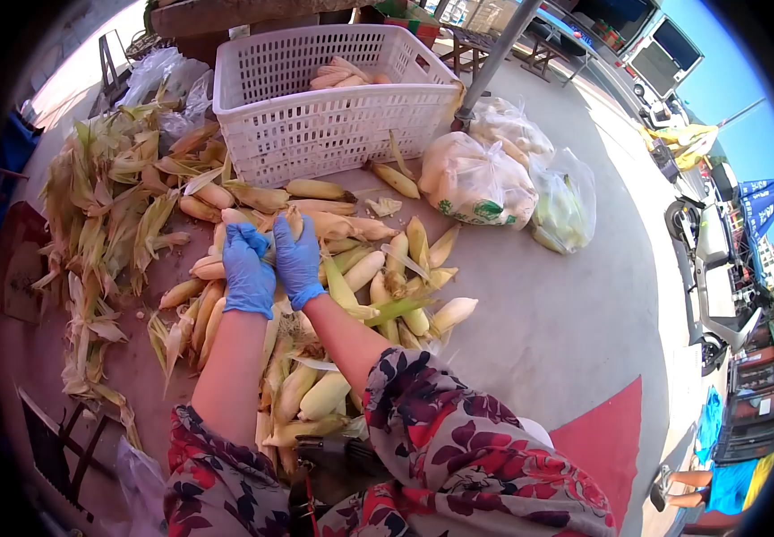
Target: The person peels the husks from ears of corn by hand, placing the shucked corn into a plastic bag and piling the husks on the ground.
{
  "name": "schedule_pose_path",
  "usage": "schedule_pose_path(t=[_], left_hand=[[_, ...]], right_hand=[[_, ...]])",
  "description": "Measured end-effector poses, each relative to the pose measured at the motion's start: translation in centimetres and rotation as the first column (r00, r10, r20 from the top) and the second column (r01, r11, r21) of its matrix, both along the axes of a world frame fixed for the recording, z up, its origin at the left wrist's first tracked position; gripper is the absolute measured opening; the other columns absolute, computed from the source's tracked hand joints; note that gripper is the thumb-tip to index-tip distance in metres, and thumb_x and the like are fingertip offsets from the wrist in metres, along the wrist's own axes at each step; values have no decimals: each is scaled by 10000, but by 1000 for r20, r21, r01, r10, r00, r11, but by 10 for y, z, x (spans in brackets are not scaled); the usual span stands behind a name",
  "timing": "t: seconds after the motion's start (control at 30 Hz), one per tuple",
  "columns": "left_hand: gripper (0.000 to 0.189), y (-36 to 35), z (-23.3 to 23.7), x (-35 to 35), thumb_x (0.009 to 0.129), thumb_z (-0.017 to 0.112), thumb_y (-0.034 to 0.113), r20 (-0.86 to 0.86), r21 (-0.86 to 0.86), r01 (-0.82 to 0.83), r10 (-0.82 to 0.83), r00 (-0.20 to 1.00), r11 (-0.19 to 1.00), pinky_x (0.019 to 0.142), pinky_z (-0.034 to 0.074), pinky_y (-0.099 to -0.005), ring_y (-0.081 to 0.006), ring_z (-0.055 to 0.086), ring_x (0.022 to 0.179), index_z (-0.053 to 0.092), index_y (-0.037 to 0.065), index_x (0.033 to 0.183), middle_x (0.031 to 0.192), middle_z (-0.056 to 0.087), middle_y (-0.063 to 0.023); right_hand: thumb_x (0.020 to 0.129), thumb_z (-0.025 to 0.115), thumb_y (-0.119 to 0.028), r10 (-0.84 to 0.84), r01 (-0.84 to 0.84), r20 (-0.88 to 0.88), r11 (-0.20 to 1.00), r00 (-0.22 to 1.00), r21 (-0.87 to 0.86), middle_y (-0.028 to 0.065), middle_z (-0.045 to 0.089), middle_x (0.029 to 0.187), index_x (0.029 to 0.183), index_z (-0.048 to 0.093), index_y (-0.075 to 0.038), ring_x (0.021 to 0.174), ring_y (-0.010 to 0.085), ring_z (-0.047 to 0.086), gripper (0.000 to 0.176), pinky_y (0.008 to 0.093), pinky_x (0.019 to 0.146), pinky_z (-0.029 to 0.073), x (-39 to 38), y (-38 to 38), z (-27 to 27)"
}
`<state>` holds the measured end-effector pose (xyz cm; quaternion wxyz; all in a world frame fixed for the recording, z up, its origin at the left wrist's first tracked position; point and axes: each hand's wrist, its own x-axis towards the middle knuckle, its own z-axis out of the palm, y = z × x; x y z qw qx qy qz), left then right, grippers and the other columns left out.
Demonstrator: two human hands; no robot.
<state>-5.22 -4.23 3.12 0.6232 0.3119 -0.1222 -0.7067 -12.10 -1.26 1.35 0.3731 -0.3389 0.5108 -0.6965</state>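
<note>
Both my hands wear blue gloves and are close together over a pile of corn on the ground. My left hand (249, 273) is closed, its fingers curled; what it grips is hidden. Beside it, my right hand (298, 264) is closed around an ear of corn (294, 220), whose tip shows above the fingers. Ears with pale husks (324, 396) lie below and to the right of my hands. Several more ears (206, 313) lie to the left of my left wrist.
Ahead stands a white plastic crate (333, 134) with some peeled corn (348, 73) inside. Stripped husks (123, 179) are heaped at left. Filled plastic bags (481, 183) sit right of the crate, near a metal pole (499, 58). A scooter (714, 268) and a person's legs (687, 488) are far right.
</note>
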Motion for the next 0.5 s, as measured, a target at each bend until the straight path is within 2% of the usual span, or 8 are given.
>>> schedule_pose_path(t=[0.1, 0.13, 0.17, 0.2, 0.23, 0.3, 0.4, 0.5], left_hand=[[314, 30, -21, -4, 964, 374, 261, 152, -36, 166, -159, 975, 985, 439, 289, -207, -65, 346, 468, 481, 114, 708, 596, 446, 31], [314, 58, -19, -4, 964, 377, 262, 261, -13, 226, -215, 941, 974, 450, 289, -210, -68, 336, 466, 475, 116, 704, 587, 423, 34], [313, 79, -10, -8, 964, 379, 263, 366, 3, 286, -268, 891, 958, 461, 290, -212, -71, 326, 465, 468, 117, 701, 577, 401, 38], [313, 88, 5, -15, 964, 382, 263, 468, 4, 357, -317, 825, 934, 472, 291, -214, -75, 316, 464, 461, 119, 698, 567, 378, 41], [303, 101, 20, -19, 963, 387, 252, 338, 82, 427, -428, 838, 900, 480, 297, -205, -73, 324, 477, 454, 109, 706, 598, 404, 27], [280, 102, 1, -20, 948, 426, 288, 437, 106, 473, -468, 768, 875, 503, 317, -202, -56, 362, 529, 512, 82, 779, 661, 473, 12], [312, 69, 23, -1, 913, 492, 345, 761, 148, 564, -458, 460, 812, 592, 407, -234, -89, 486, 645, 544, 46, 989, 777, 560, -36], [474, 44, 7, 1, 844, 588, 383, 926, -378, 481, 319, 202, 791, 745, 457, -287, -187, 565, 829, 500, -6, 1100, 956, 592, -98]], right_hand=[[866, 482, -485, 13, 20, -157, 979, 987, 205, 157, 598, 770, 872, 572, 28, 744, 232, 566, 521, 337, 684, 438, -40, -24, -66], [867, 456, -503, -17, -60, 252, 954, 968, 295, 148, 611, 789, 951, 559, 29, 786, 263, 585, 548, 355, 695, 460, -65, -39, -93], [885, 398, -513, -164, -143, 649, 908, 743, 393, 162, 610, 852, 1067, 515, 19, 789, 294, 600, 575, 391, 663, 500, -98, -23, -59], [895, 359, -520, -121, -246, 703, 884, 701, 398, 181, 601, 880, 1116, 490, -16, 766, 295, 605, 566, 406, 630, 515, -134, -20, -62], [906, 320, -526, -84, -332, 750, 861, 656, 387, 199, 592, 907, 1165, 465, -51, 742, 296, 610, 561, 421, 598, 530, -154, -19, -65], [912, 282, -542, 78, -345, 710, 907, 700, 241, 187, 585, 947, 1149, 482, -112, 695, 291, 599, 530, 424, 603, 530, -156, -19, -53], [930, 254, -517, 319, -442, 630, 896, 708, 43, 192, 579, 1010, 1210, 461, -197, 696, 296, 599, 473, 423, 631, 530, -134, -17, -5], [954, 256, -437, 380, -417, 607, 905, 697, -88, 173, 600, 964, 1172, 485, -112, 721, 266, 605, 453, 385, 654, 528, -87, -15, 30]])
